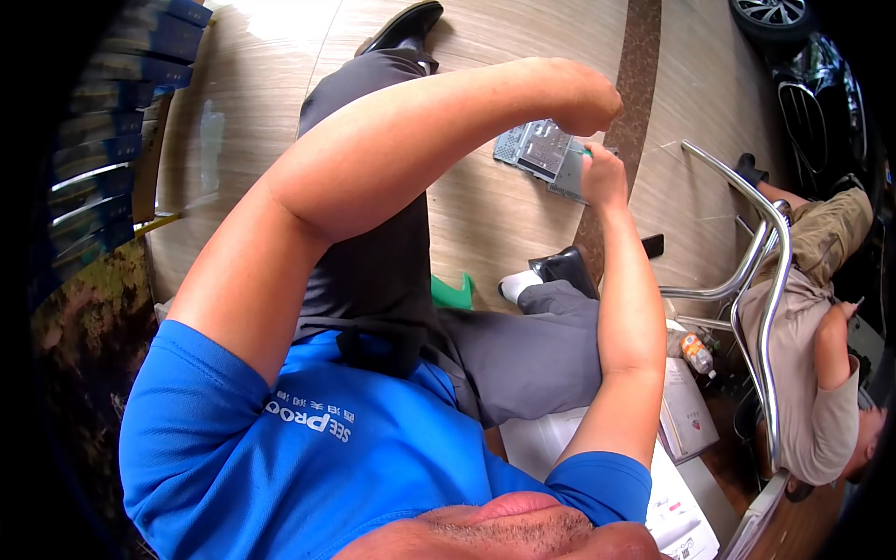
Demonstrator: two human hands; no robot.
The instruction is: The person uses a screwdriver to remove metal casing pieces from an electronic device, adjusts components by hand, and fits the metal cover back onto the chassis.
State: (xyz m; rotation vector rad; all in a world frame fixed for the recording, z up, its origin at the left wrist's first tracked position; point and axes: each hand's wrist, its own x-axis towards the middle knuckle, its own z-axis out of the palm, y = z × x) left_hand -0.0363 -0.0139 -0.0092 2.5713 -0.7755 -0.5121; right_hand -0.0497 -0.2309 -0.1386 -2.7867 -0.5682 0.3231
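A flat grey metal device point(541, 147) with perforated panels lies on the tiled floor in front of me. My left hand point(586, 98) is bent down over its upper right side, and its fingers are hidden behind the back of the hand and wrist. Just below it, my right hand point(605, 175) is closed at the device's right edge, round a small green tool point(587, 152) whose tip points toward the metal. Whether my left hand touches the device or the tool cannot be seen.
A metal-framed chair point(777, 280) stands at right, beside another seated person point(803, 355). A black phone point(653, 245) and a green object point(453, 291) lie on the floor. A bottle point(695, 355) and papers point(677, 504) are at lower right. Blue boxes point(103, 149) are stacked at left.
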